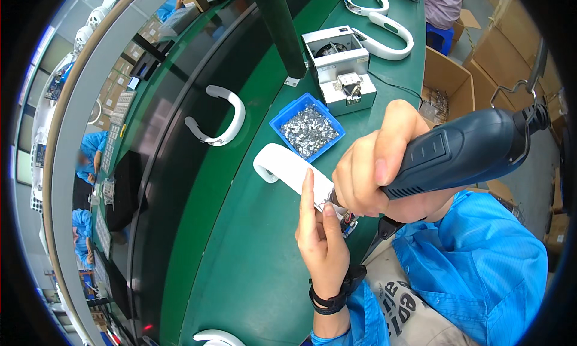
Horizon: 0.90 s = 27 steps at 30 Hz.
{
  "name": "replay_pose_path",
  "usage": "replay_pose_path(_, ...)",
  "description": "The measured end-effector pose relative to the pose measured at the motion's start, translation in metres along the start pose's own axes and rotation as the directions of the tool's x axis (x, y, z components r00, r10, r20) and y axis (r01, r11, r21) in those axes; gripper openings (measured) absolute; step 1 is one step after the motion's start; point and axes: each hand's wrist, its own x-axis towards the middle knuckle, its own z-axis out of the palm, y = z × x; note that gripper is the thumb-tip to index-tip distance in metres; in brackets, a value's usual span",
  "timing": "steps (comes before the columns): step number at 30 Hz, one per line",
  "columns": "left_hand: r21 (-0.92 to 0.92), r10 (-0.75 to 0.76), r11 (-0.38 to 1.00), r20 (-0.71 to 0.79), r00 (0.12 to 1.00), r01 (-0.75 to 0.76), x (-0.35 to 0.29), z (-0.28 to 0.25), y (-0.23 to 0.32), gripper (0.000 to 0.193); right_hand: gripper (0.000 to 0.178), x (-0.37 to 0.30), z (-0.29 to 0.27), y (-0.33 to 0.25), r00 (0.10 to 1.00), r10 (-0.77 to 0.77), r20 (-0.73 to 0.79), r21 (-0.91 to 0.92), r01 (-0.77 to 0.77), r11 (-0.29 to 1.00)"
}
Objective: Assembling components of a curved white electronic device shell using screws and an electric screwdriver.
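Right hand [387, 162]: fingers clamped round the dark power driver [448, 150], nose down at the white band [294, 168], mid-frame!
Left hand [321, 241]: index and thumb slightly apart against the band; whether the others grip, can't tell.
Progress: fastening looks under way; wired parts [348, 224] sit bare at the near end, so it seems unfinished.
Hidden: driver's bit, any screw; another band [217, 336], bottom edge, is cut off.
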Motion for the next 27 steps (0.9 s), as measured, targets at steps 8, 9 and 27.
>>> replay_pose_path(8, 0.096, 0.146, 0.985, -0.050, 0.988, -0.141, 0.005, 0.005, -0.006, 0.052, 0.096, -0.003, -0.005, 0.007, 0.998, -0.066, 0.011, 0.034, 0.066, 0.997)
replay_pose_path(9, 0.109, 0.151, 0.984, -0.065, 0.986, -0.143, 0.005, 0.005, -0.007, 0.052, 0.101, -0.003, -0.006, 0.009, 0.996, -0.091, 0.018, 0.041, 0.090, 0.995)
replay_pose_path(27, 0.051, 0.064, 0.997, -0.053, 0.997, -0.061, 0.003, 0.005, 0.001, 0.052, 0.072, -0.006, -0.011, 0.002, 0.988, -0.144, 0.062, -0.236, 0.155, 0.959)
